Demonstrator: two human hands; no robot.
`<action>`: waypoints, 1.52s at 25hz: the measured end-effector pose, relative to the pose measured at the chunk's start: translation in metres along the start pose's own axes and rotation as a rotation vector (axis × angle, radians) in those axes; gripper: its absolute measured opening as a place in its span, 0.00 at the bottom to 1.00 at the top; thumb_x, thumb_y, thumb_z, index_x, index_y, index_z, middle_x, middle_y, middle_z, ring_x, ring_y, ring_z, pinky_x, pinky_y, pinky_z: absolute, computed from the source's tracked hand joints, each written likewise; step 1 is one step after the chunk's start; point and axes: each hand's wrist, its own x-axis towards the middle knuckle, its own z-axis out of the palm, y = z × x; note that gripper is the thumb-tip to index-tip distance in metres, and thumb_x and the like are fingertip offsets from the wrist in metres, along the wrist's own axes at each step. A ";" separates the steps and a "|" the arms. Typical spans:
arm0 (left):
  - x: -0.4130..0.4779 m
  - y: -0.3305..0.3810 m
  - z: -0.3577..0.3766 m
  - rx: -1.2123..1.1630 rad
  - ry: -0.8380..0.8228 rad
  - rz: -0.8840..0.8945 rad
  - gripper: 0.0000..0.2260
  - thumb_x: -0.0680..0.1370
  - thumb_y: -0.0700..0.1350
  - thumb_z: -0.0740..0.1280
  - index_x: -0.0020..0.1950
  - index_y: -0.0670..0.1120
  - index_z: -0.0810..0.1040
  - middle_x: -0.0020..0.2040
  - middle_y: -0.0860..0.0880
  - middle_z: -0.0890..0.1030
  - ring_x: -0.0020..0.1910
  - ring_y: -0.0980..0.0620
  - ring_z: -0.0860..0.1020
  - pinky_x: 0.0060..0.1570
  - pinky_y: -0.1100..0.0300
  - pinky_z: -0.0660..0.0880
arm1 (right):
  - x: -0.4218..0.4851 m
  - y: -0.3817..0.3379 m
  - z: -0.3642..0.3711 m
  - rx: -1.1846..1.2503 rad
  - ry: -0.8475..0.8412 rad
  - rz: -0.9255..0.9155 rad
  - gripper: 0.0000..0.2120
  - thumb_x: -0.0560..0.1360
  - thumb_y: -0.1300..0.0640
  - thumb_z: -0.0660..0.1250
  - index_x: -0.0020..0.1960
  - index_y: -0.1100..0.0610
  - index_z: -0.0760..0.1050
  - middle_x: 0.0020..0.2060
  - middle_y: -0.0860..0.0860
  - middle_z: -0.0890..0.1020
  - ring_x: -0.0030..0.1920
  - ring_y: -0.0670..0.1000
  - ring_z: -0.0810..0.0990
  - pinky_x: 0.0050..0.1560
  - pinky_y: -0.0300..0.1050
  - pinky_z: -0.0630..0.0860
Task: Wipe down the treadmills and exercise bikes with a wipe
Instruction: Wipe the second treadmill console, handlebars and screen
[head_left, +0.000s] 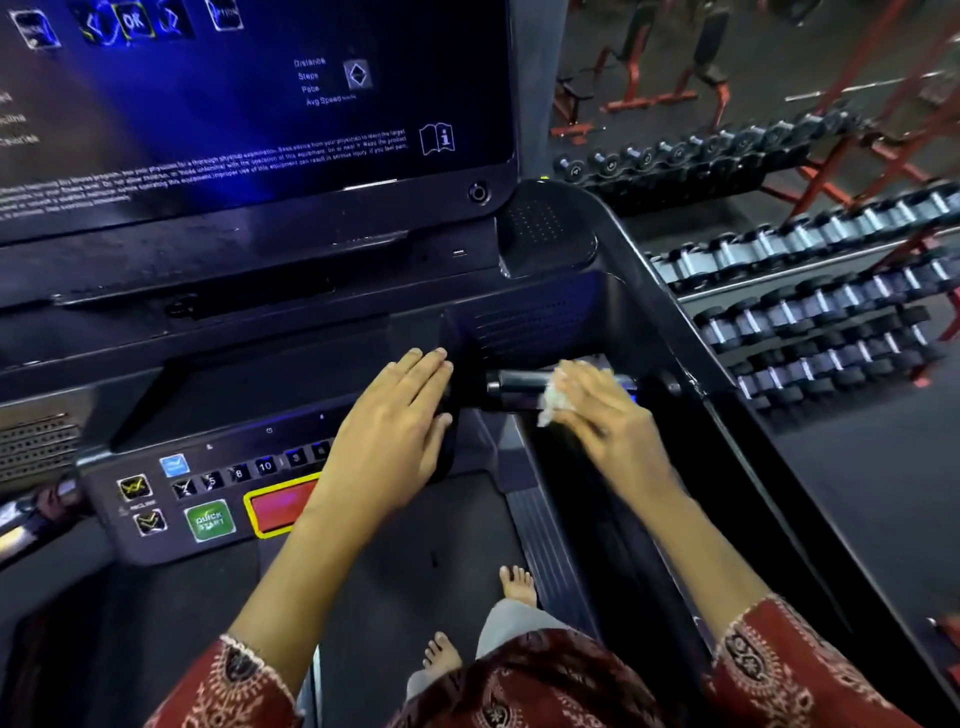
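Right hand presses the wipe on the crosswise handlebar grip, grasp too blurred to tell; left hand lies flat just left of it.

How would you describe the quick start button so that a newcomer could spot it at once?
On the treadmill, a sloped control panel sits below the big dark screen. On its bottom row, left of the yellow-rimmed red button, is the quick start button. It is the only green key, lettered QUICK START.

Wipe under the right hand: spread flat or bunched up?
Bunched up: the wipe shows as a crumpled white wad under the right hand, against the treadmill's handlebar grip.
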 end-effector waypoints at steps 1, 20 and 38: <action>0.000 0.000 0.001 -0.015 0.010 -0.008 0.22 0.76 0.46 0.55 0.63 0.34 0.75 0.64 0.38 0.76 0.62 0.38 0.75 0.62 0.43 0.71 | -0.005 0.008 -0.004 -0.009 0.030 0.054 0.17 0.75 0.58 0.67 0.63 0.63 0.76 0.63 0.56 0.77 0.64 0.61 0.75 0.72 0.44 0.60; 0.027 0.057 0.048 0.058 -0.048 -0.041 0.24 0.76 0.48 0.55 0.64 0.34 0.74 0.60 0.34 0.77 0.59 0.35 0.77 0.62 0.42 0.70 | -0.006 0.012 -0.001 -0.482 0.113 0.056 0.23 0.67 0.68 0.52 0.56 0.72 0.77 0.54 0.67 0.81 0.55 0.65 0.81 0.54 0.59 0.76; 0.026 0.062 0.052 -0.068 0.105 -0.137 0.19 0.78 0.47 0.58 0.62 0.36 0.75 0.58 0.38 0.77 0.56 0.39 0.75 0.65 0.50 0.64 | -0.014 0.026 0.001 -0.315 0.089 0.085 0.23 0.72 0.65 0.69 0.65 0.69 0.72 0.62 0.66 0.76 0.63 0.65 0.75 0.67 0.53 0.67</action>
